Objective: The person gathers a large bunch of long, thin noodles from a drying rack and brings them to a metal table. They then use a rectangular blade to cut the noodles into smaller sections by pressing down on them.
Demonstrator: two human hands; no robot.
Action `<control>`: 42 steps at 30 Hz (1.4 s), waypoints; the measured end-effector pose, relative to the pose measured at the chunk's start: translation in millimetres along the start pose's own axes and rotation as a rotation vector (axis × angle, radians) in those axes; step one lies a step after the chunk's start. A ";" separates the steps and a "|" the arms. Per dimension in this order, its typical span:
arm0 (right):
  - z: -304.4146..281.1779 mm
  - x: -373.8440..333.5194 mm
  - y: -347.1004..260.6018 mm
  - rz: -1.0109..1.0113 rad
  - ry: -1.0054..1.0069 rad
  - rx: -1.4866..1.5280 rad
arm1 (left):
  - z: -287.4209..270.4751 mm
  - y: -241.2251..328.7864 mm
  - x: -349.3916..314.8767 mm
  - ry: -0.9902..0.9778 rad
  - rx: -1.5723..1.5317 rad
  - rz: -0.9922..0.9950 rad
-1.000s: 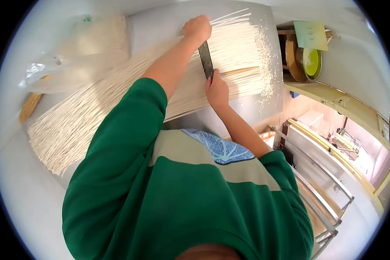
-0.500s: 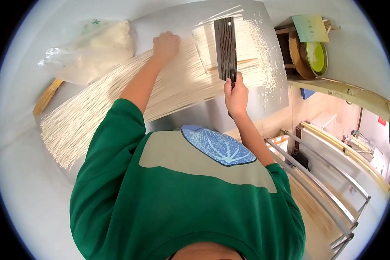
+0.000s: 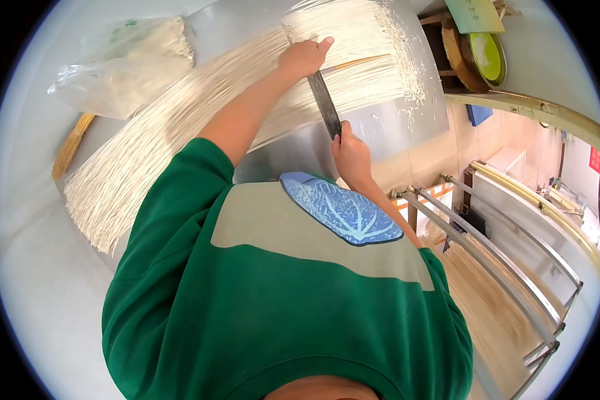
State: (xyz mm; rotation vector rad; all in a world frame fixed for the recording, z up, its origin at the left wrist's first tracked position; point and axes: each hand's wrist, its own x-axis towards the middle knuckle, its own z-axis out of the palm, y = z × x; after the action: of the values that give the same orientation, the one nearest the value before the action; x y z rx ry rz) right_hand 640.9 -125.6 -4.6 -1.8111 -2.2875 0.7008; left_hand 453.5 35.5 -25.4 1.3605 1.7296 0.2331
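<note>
My right hand (image 3: 352, 157) grips the handle of a dark cleaver (image 3: 325, 103), which stands edge-down across a wide spread of long pale dried noodles (image 3: 180, 127). Over the blade's far part, my left hand (image 3: 305, 57) is closed on its top edge, thumb pointing right; its other fingers are partly hidden. To the right of the blade lies a shorter section of noodles (image 3: 347, 30), with a thin wooden stick (image 3: 357, 63) on top. Broken noodle bits (image 3: 413, 87) are scattered along its right end. A shiny metal sheet (image 3: 380, 127) lies underneath.
On the left are a clear plastic bag of pale noodles (image 3: 127, 70) and a straw brush (image 3: 73, 143). Bowls including a green one (image 3: 487, 57) sit at far right. A metal-railed rack (image 3: 507, 260) stands at my right, with long pale strands (image 3: 480, 293) by it.
The cleaver has gone from raised and flat-side up to edge-down on the noodles. My left hand has moved right from the noodles onto the blade. The view has shifted slightly.
</note>
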 end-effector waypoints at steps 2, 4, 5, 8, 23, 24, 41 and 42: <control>2.1 0.6 0.4 0.003 -0.001 -0.005 | 10.3 8.9 0.1 0.068 0.061 -0.029; 3.8 3.8 1.0 0.042 -0.026 0.019 | 16.1 9.7 4.0 0.137 0.122 -0.055; 3.7 5.1 1.2 0.047 -0.025 0.015 | 20.3 7.6 7.6 0.159 0.136 -0.049; 4.3 11.1 -1.4 0.094 -0.085 -0.024 | 27.8 -5.0 21.5 0.191 0.168 0.019; 39.2 8.7 13.7 0.079 -0.051 0.030 | 47.6 -15.5 14.7 0.411 0.062 0.124; 34.9 12.6 9.2 0.085 -0.075 0.005 | 44.2 -16.4 19.2 0.408 0.072 0.110; 38.1 -11.0 18.1 0.111 -0.132 -0.015 | 64.2 -23.9 13.6 0.368 0.095 0.156; 40.3 -13.5 18.8 0.107 -0.100 0.003 | 65.7 -22.5 9.7 0.377 0.105 0.188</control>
State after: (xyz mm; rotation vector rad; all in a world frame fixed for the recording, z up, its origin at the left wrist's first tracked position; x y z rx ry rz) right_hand 645.5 -146.2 -46.0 -1.9519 -2.2615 0.8294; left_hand 486.1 11.6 -82.7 1.6382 1.9403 0.5391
